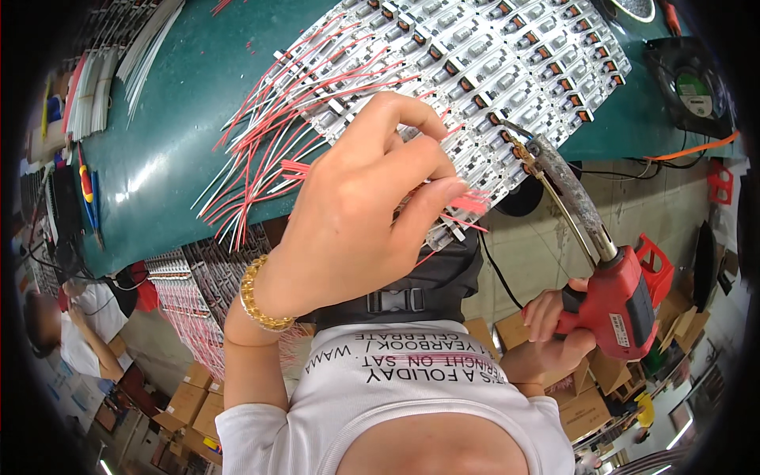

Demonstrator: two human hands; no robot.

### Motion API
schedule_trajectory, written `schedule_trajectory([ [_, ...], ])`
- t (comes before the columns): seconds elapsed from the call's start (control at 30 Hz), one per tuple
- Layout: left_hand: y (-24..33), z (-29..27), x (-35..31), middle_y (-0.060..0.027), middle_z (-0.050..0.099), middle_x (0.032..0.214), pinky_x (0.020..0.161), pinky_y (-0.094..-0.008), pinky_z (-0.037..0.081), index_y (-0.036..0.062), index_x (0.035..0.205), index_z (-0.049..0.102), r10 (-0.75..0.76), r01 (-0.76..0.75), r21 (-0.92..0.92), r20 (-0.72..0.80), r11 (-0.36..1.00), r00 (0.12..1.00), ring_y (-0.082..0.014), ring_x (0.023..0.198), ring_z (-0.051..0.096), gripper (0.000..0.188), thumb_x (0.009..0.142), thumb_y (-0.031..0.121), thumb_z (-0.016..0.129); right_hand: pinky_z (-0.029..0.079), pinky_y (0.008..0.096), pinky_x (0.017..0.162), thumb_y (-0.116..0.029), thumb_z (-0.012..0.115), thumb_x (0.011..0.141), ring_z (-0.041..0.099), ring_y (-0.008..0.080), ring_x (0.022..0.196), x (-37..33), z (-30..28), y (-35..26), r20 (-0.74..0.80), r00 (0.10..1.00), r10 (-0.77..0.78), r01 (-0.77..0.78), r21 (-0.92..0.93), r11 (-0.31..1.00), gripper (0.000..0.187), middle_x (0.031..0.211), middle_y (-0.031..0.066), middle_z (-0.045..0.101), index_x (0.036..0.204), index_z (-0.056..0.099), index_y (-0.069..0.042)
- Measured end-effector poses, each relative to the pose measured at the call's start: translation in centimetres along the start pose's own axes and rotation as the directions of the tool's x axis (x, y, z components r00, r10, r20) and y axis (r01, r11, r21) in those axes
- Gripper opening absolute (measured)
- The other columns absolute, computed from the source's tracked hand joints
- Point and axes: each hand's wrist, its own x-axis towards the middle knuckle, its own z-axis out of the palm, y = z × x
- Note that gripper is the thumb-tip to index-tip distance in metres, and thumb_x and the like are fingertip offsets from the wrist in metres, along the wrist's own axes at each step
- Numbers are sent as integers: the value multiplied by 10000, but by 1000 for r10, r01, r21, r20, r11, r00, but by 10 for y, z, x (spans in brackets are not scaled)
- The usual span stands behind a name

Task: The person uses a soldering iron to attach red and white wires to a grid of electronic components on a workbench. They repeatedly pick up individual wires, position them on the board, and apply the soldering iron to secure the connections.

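My left hand (348,198), with a gold bead bracelet at the wrist, pinches a bundle of short red wires (473,203) whose ends stick out on both sides. It hovers over the near edge of a large panel of white circuit boards (475,49) with rows of small metal and black parts. Red and white wires (273,127) trail off the panel's left side. In my right hand (558,321) is a red soldering gun (621,309), gripped by its handle. Its sooty barrel points up and left, the tip close to or touching the boards; exact contact is unclear.
The panel lies on a green tabletop (178,134). A black fan (697,91) stands at the far right. Screwdrivers (87,186) and white strips (91,95) are at the left. Another wired panel (186,289) sits below the table edge; cardboard boxes (586,412) and a seated person (87,324) are beyond.
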Motion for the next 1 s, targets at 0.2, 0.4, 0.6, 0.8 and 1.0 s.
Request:
schedule_trajectory([
  [0.2, -6, 31, -2, -77, 571, 804, 494, -239, 425, 10, 718, 577, 109, -51, 242, -230, 969, 967, -145, 590, 541, 103, 684, -40, 660, 371, 249, 405, -585, 520, 794, 398, 114, 350, -1, -7, 9, 72, 994, -83, 80, 54, 995, 767, 448, -16, 410, 1171, 372, 66],
  [0.4, -10, 36, -1, -72, 574, 776, 461, -235, 423, 12, 713, 569, 142, -71, 282, -239, 957, 961, -137, 555, 544, 124, 669, -49, 668, 376, 258, 413, -601, 551, 761, 408, 123, 356, -6, -10, 7, 56, 998, -24, 23, 8, 1000, 757, 454, 4, 433, 1122, 405, 49],
  [0.6, -12, 37, -1, -70, 575, 775, 464, -232, 426, 12, 707, 560, 152, -70, 305, -254, 950, 955, -130, 551, 544, 136, 657, -55, 667, 365, 261, 403, -591, 558, 763, 405, 126, 357, -3, -2, 3, 38, 999, -26, 31, -111, 993, 711, 437, 7, 420, 1048, 426, 47],
  [0.8, -11, 39, -1, -69, 574, 769, 467, -233, 428, 17, 704, 558, 158, -74, 316, -248, 946, 956, -139, 550, 544, 138, 656, -53, 667, 354, 259, 399, -577, 558, 773, 397, 125, 352, -2, -10, 5, 107, 994, -33, 42, -86, 995, 747, 435, 12, 424, 1124, 413, 67],
  [1.0, -12, 38, -1, -60, 571, 758, 464, -241, 427, 21, 705, 559, 172, -81, 335, -250, 939, 953, -141, 538, 540, 137, 659, -46, 669, 351, 253, 396, -576, 545, 784, 393, 123, 349, -4, -7, 7, 70, 996, -48, 53, -62, 997, 772, 435, 16, 428, 1171, 393, 75],
])
